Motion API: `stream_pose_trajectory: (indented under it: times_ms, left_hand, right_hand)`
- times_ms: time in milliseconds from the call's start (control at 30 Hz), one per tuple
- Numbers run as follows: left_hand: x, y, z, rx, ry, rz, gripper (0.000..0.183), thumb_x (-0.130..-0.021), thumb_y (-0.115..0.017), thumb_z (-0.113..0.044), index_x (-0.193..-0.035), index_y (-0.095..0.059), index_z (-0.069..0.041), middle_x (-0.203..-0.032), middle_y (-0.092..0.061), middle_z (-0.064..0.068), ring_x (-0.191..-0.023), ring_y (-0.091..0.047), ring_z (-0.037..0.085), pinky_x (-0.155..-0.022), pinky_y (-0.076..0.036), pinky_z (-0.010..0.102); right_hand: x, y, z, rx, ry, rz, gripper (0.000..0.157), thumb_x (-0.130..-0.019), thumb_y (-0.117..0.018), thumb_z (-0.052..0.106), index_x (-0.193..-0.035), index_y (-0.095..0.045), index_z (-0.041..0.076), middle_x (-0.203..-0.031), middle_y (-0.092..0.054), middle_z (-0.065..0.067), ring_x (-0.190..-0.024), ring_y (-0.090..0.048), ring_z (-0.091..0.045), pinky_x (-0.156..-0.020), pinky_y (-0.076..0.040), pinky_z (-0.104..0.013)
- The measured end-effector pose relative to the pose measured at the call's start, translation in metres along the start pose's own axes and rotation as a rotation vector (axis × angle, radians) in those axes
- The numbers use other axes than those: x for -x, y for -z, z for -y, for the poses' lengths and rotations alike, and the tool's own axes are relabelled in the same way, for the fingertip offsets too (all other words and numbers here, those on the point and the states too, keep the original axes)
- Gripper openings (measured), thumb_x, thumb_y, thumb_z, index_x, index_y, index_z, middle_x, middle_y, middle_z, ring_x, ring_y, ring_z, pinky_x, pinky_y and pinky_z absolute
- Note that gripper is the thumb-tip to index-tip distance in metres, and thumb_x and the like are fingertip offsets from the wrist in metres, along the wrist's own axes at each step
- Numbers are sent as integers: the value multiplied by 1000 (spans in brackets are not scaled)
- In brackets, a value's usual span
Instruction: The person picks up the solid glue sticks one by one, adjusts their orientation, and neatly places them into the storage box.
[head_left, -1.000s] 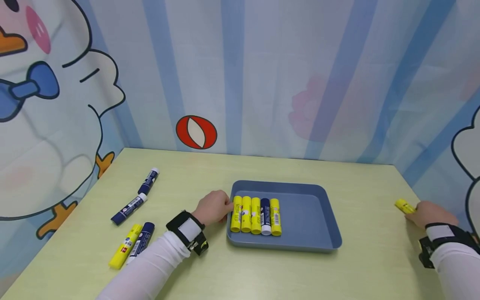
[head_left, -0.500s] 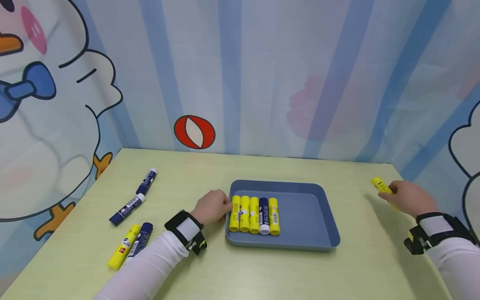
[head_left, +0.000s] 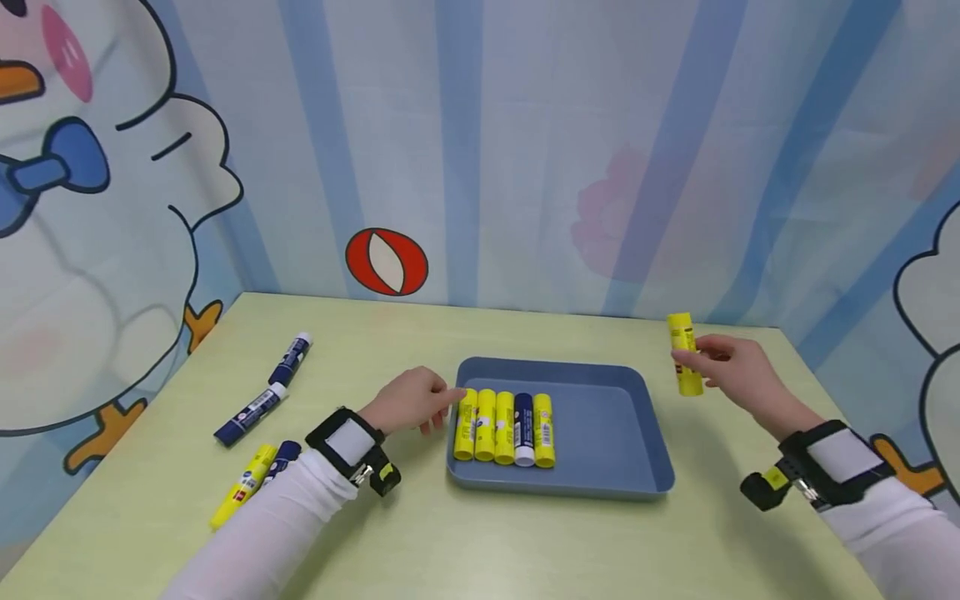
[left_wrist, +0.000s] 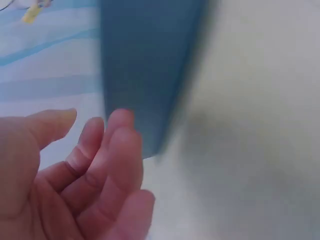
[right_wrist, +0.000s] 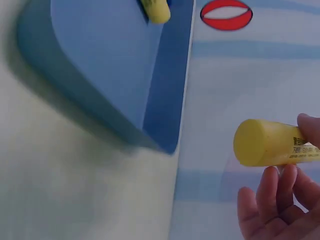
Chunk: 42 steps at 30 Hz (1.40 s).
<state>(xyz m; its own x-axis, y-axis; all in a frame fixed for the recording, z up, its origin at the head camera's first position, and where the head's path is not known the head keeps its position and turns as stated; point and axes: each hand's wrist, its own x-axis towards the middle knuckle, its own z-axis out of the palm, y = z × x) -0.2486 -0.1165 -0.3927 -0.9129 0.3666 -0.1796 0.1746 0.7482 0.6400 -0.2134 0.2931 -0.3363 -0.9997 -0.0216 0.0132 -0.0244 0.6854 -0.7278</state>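
Observation:
My right hand point(head_left: 738, 375) holds a yellow glue stick point(head_left: 681, 330) upright in the air beyond the tray's right side. Thumb and fingertips pinch its barrel, and the right wrist view shows its round yellow end point(right_wrist: 250, 142). A blue-grey tray point(head_left: 611, 433) lies mid-table. Along its left side, several yellow glue sticks point(head_left: 486, 425) and one navy glue stick point(head_left: 523, 429) stand in a row. By the tray's left edge is my left hand point(head_left: 408, 400), its index fingertip at the rim. In the left wrist view its fingers point(left_wrist: 125, 155) are loosely bent, holding nothing.
On the left of the table lie two navy glue sticks end to end, one farther back point(head_left: 290, 358) and one nearer point(head_left: 251, 414). Closer in, a yellow glue stick point(head_left: 243, 487) lies beside another navy one point(head_left: 283, 458), partly hidden by my left sleeve. A patterned curtain point(head_left: 525, 167) hangs behind.
My right hand has lifted the yellow glue stick from the table's right edge, brought it left towards the tray and turned it upright. My left hand has loosened at the tray's left edge.

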Motion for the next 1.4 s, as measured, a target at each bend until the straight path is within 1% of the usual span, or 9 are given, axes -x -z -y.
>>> stream_pose_trajectory:
  times_ms: [200, 300, 467, 667, 900, 1033, 1200, 1300, 1400]
  left_hand:
    - [5, 4, -12, 254, -81, 15, 26, -98, -58, -30, -92, -58, -5, -89, -65, 12, -67, -63, 26, -54, -48, 29]
    - [8, -6, -26, 362, -156, 32, 22, -98, -59, -26, -104, -57, -6, -102, -60, 11, -80, -63, 28, -58, -51, 30]
    - [16, -24, -57, 490, -288, 91, 31, -97, -61, -21, -121, -50, -6, -116, -57, 9, -94, -62, 36, -66, -54, 34]
    - [24, -36, -80, 644, -376, 171, 40, -98, -59, -16, -131, -39, -4, -106, -62, 17, -92, -63, 41, -68, -55, 40]
    - [27, -40, -84, 764, -333, 153, 28, -96, -61, -12, -119, -47, -4, -92, -63, 14, -85, -63, 43, -63, -56, 34]
    - [26, -40, -80, 770, -343, 139, 25, -96, -61, -10, -116, -48, -2, -95, -63, 19, -79, -63, 37, -62, -56, 33]
    - [25, -32, -71, 679, -356, 128, 26, -96, -62, -10, -118, -50, -2, -100, -64, 19, -76, -60, 40, -60, -55, 30]
    - [25, -26, -67, 589, -365, 139, 26, -95, -63, -10, -117, -53, -2, -102, -64, 21, -71, -60, 39, -58, -54, 33]
    - [25, -23, -65, 477, -393, 159, 25, -93, -65, -11, -114, -55, -2, -99, -65, 15, -65, -58, 39, -58, -55, 42]
  right_hand:
    - [13, -38, 23, -321, -30, 91, 55, -97, -60, 34, -127, -48, -11, -109, -65, -13, -86, -65, -14, -78, -53, -27]
    - [20, -51, 35, -422, -30, 137, 54, -97, -60, 30, -128, -45, -12, -109, -64, -12, -86, -67, -13, -81, -53, -28]
    - [30, -69, 52, -515, -23, 188, 48, -97, -60, 27, -123, -49, -11, -104, -66, -9, -86, -67, -15, -82, -53, -30]
    - [40, -84, 67, -591, -27, 218, 42, -98, -58, 29, -120, -52, -7, -96, -67, -6, -86, -66, -16, -84, -52, -33]
    - [44, -93, 73, -655, -25, 214, 36, -99, -58, 28, -116, -52, -3, -96, -65, -6, -87, -65, -16, -84, -52, -35]
    - [46, -94, 74, -658, -16, 227, 37, -99, -58, 27, -118, -52, -5, -98, -65, -6, -88, -66, -17, -83, -52, -35]
    - [45, -95, 69, -573, 53, 244, 45, -98, -59, 24, -128, -46, -7, -113, -62, -16, -96, -65, -24, -83, -53, -36]
    - [45, -96, 63, -402, 164, 233, 48, -95, -64, 24, -132, -48, -3, -122, -57, -17, -104, -60, -28, -82, -51, -37]
    - [46, -98, 60, -153, 332, 193, 43, -91, -70, 25, -127, -58, 5, -120, -61, -7, -105, -59, -25, -82, -50, -40]
